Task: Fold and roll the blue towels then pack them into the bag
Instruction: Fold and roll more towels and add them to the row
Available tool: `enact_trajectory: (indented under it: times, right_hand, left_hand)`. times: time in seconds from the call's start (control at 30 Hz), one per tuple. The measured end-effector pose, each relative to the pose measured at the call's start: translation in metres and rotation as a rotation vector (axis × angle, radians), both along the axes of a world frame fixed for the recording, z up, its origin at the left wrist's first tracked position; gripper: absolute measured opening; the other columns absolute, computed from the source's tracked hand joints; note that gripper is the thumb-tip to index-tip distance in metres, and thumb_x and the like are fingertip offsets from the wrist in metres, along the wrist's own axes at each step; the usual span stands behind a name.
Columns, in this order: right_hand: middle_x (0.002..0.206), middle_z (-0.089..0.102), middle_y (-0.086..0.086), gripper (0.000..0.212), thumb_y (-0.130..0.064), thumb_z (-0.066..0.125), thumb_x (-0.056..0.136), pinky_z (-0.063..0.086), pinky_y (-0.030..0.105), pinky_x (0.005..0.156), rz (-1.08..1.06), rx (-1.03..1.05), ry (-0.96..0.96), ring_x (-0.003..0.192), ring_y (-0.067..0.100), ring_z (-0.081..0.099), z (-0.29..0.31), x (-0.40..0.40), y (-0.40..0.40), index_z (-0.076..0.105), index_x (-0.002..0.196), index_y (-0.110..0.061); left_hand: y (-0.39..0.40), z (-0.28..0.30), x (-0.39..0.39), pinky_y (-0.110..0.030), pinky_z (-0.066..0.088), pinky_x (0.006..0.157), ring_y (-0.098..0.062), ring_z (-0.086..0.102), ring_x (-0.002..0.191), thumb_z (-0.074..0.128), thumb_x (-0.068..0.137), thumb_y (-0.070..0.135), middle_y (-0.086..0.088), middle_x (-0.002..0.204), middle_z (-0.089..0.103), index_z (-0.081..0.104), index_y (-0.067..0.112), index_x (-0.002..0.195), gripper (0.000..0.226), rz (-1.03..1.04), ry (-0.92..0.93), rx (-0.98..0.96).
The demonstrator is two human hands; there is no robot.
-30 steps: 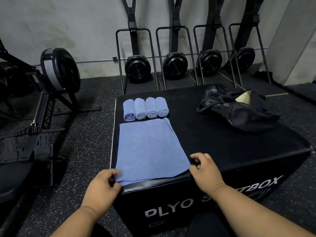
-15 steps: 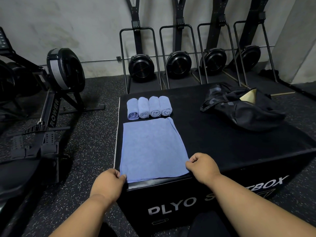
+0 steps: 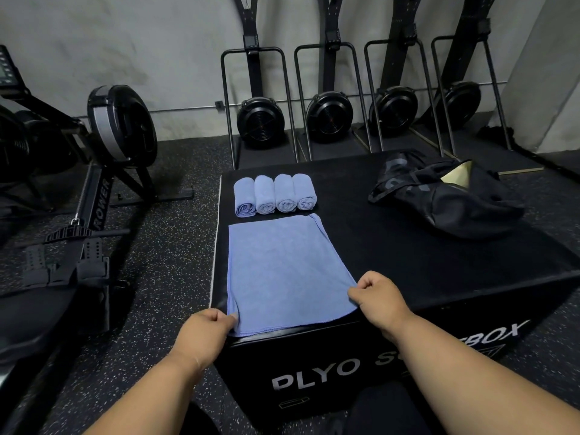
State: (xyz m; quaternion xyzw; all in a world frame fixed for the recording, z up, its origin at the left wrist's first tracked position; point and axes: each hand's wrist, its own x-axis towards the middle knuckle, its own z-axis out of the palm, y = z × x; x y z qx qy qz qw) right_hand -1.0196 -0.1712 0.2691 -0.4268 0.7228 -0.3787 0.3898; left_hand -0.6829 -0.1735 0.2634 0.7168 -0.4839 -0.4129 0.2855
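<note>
Towel [image 3: 282,271] lies flat on the near left part of the box [image 3: 423,277], its near edge at the box's front lip, so you can roll it away from you. Your left hand [image 3: 204,331] pinches the near left corner and your right hand [image 3: 376,296] pinches the near right corner, both grips closed on cloth, likely to keep the edge taut and square before the first turn. Four rolls [image 3: 274,194] sit side by side just beyond the towel, touching one another, parked within reach for packing. Bag [image 3: 445,196] lies slumped at the far right, well apart, its mouth gaping. You can read "PLYO" and "BOX" on the box front; "ROWER" shows on the machine [image 3: 103,199] to the left.
</note>
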Motion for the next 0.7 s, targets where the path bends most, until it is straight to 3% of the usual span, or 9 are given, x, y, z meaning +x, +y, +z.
enact_trajectory:
  times: [0.27, 0.5, 0.7]
  right_hand:
    - [0.065, 0.057, -0.001, 0.018, -0.010, 0.070, 0.074, 0.043, 0.031, 0.053, -0.052, 0.031, 0.146, 0.059, 0.017, 0.051, -0.006, -0.004, 0.006, 0.052, 0.071, -0.014]
    - [0.066, 0.054, -0.002, 0.020, -0.005, 0.061, 0.084, 0.043, 0.031, 0.054, 0.076, -0.049, 0.258, 0.057, 0.013, 0.046, -0.012, -0.001, 0.009, 0.056, 0.088, -0.024]
    - [0.095, 0.060, -0.001, 0.028, 0.000, 0.055, 0.087, 0.042, 0.027, 0.059, 0.034, -0.134, 0.367, 0.071, 0.016, 0.056, -0.005, -0.017, -0.009, 0.058, 0.087, -0.028]
  left_hand:
    - [0.007, -0.005, 0.006, -0.029, 0.043, 0.055, -0.011, 0.053, 0.050, 0.080, 0.080, 0.016, 0.003, 0.058, 0.066, 0.068, 0.003, 0.076, 0.018, -0.005, -0.122, -0.034]
    - [0.010, -0.007, 0.005, -0.028, 0.047, 0.061, -0.018, 0.059, 0.056, 0.065, 0.081, -0.008, -0.009, 0.067, 0.071, 0.063, 0.006, 0.085, 0.014, 0.022, 0.102, -0.019]
    - [0.016, -0.012, -0.006, -0.031, 0.048, 0.070, -0.018, 0.060, 0.064, 0.068, 0.088, 0.002, -0.006, 0.069, 0.070, 0.080, 0.015, 0.085, 0.017, -0.103, 0.169, 0.039]
